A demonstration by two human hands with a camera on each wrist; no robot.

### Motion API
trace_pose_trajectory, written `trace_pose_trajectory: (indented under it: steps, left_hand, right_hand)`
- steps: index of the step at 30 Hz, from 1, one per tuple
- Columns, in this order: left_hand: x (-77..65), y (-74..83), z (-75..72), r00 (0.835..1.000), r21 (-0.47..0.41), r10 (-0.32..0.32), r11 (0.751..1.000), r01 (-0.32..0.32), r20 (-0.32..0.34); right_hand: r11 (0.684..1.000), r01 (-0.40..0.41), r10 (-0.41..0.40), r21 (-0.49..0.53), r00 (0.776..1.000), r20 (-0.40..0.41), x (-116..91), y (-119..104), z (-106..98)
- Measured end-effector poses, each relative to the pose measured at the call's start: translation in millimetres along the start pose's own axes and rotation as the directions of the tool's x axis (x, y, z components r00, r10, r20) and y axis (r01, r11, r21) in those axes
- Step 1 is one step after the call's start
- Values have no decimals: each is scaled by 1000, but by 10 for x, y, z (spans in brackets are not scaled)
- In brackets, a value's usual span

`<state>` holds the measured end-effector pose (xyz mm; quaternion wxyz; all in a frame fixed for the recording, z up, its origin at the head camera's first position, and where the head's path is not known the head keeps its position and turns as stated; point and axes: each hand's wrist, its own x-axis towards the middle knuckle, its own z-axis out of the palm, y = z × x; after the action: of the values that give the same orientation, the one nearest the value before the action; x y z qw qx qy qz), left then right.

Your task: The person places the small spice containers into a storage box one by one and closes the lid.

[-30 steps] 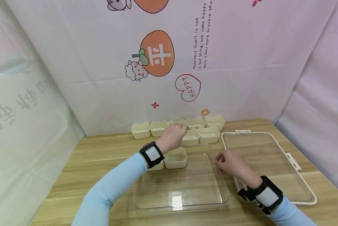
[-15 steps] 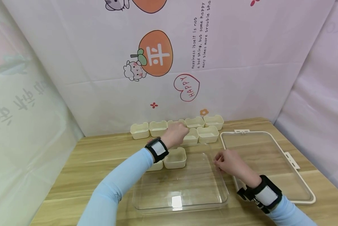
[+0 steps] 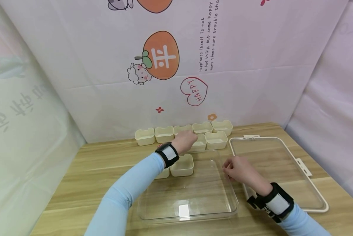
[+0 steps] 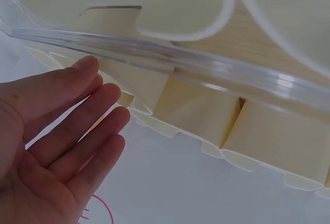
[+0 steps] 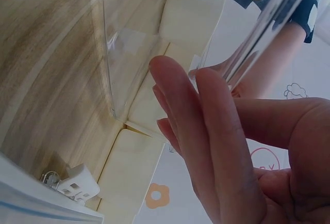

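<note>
My left hand (image 3: 184,141) reaches past the back of a clear plastic box (image 3: 206,214). Its fingers lie right at the rim of a small cream bin (image 4: 126,74) in the row behind; the left wrist view shows them extended and slightly bent, thumb close above. At the box's right side, my right hand (image 3: 238,168) has its fingertips right at the rim; the right wrist view shows long, nearly straight fingers (image 5: 180,110) with the thumb tip hidden behind them. Inside the box, at its back left, sit a cream bin (image 3: 182,167) and another cream bin (image 3: 163,173), partly covered by my left forearm.
Cream bins (image 3: 145,137) stand in a row along the back cloth, with a cream bin (image 3: 216,140) and others in front at the right. A clear lid (image 3: 278,173) with white frame and clips lies to the right on the wooden table (image 3: 85,183).
My left hand and forearm have shifted slightly to the right behind the box, the wrist turning a little. My right hand stays at the box's right rim. The bins look unmoved.
</note>
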<state>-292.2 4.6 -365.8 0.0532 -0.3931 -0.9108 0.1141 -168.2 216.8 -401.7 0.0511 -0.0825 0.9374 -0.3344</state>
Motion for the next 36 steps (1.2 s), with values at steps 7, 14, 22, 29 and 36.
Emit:
trace_pose_trajectory:
  steps: [7, 14, 22, 29, 36]
  left_hand:
    - [6, -12, 21, 999, 41, 16, 999, -17, 38]
    - [9, -27, 49, 998, 16, 5, 1000, -6, 65]
    - [1, -28, 73, 997, 24, 3, 1000, -4, 73]
    - [7, -35, 97, 998, 90, 10, 996, -16, 59]
    - [-3, -42, 73, 999, 79, 10, 997, -13, 38]
  right_hand:
    - [1000, 4, -4, -1, 1000, -4, -2, -17, -5]
    - [1000, 0, 0, 3, 1000, 3, -9, -22, -3]
    - [1000, 3, -3, 1, 1000, 0, -13, -27, -1]
    - [1000, 2, -2, 7, 1000, 1, -9, -29, -4]
    - [1000, -5, 5, 11, 1000, 5, -10, -21, -6]
